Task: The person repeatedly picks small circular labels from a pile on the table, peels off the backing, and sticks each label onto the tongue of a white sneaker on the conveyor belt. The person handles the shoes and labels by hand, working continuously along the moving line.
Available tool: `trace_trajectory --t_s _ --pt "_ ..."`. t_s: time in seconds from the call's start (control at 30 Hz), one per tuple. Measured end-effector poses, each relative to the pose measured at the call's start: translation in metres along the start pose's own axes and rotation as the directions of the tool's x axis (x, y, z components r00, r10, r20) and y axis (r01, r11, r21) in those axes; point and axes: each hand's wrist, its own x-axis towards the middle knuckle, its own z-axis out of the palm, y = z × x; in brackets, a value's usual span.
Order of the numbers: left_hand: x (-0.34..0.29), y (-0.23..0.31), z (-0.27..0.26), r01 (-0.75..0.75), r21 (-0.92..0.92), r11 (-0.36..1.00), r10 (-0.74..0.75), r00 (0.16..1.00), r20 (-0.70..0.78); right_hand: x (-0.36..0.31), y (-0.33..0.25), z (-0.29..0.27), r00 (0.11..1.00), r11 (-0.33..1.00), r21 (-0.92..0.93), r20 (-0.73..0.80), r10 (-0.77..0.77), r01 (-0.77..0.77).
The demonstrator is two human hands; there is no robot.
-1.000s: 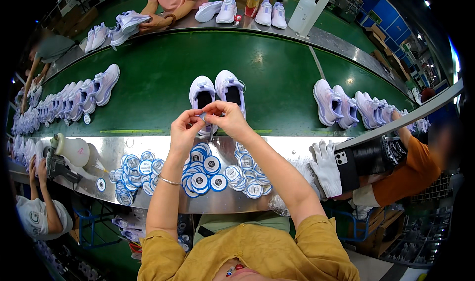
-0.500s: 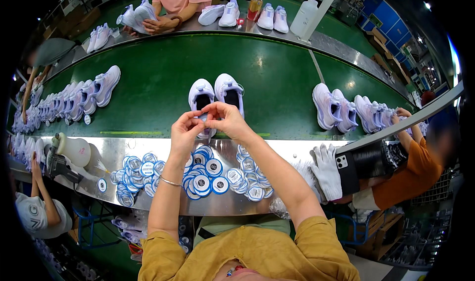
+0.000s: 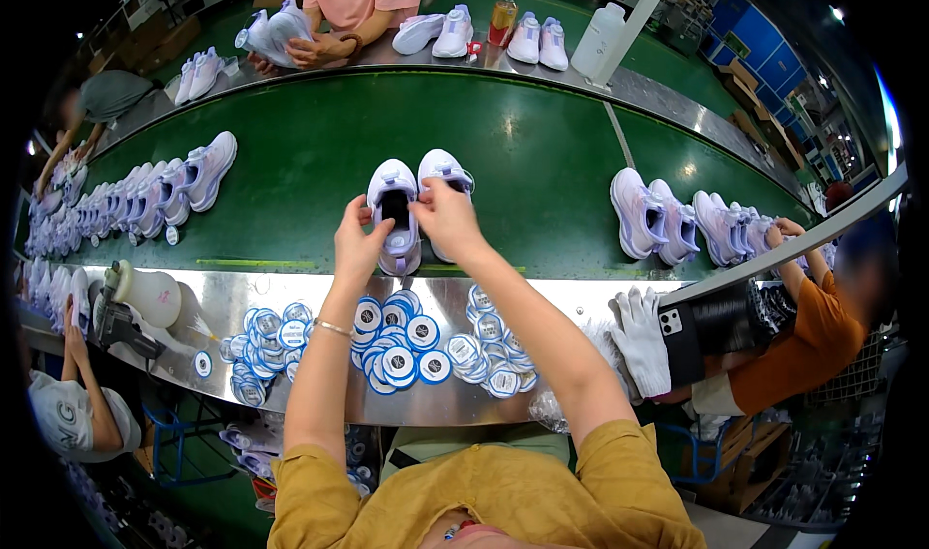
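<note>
A white and lilac sneaker [image 3: 398, 257] stands on the green belt in front of me, toe pointing away, its dark opening facing up. My left hand [image 3: 356, 243] holds the left side of its collar, thumb at the inner edge and fingers at the outside. On the opposite side, my right hand [image 3: 451, 222] has its curled fingers at the collar. Its matching sneaker [image 3: 444, 165] stands close on the right, partly covered by that hand. Below my hands, round white stickers with blue rims [image 3: 399, 363] lie heaped on the metal ledge.
More sneakers line the green belt [image 3: 542, 143] at left [image 3: 208, 172] and right [image 3: 639, 215]. A heat-gun-like tool [image 3: 124, 322] and a whitish container [image 3: 155, 296] are on the left ledge; a white glove [image 3: 641, 341] and phone [image 3: 680, 331] lie right. Co-workers sit around the belt.
My hands have parted from a pinch over the shoe's heel, where they held something small and pale. Now they are at either side of its opening, and the pale piece no longer shows.
</note>
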Motion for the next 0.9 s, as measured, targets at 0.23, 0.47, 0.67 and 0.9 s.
trace_trajectory --t_s 0.23,0.47,0.67,0.9 --pt "0.019 -0.017 0.004 -0.015 -0.015 1.0 0.014 0.998 -0.062 0.01 -0.005 0.014 0.998 0.946 -0.32 -0.027 -0.054 0.042" --pt "0.02 -0.038 -0.005 -0.161 -0.003 0.987 0.161 0.987 -0.027 0.005 0.002 0.025 0.993 0.939 -0.325 0.059 -0.098 0.112" --pt "0.007 -0.003 -0.016 -0.398 0.289 0.871 0.448 0.884 -0.133 -0.004 0.0 0.031 0.982 0.928 -0.329 0.125 -0.143 0.177" --pt "0.02 -0.002 -0.016 -0.523 0.296 0.799 0.549 0.836 -0.004 -0.013 -0.023 0.032 0.96 0.868 -0.419 0.037 -0.279 0.268"
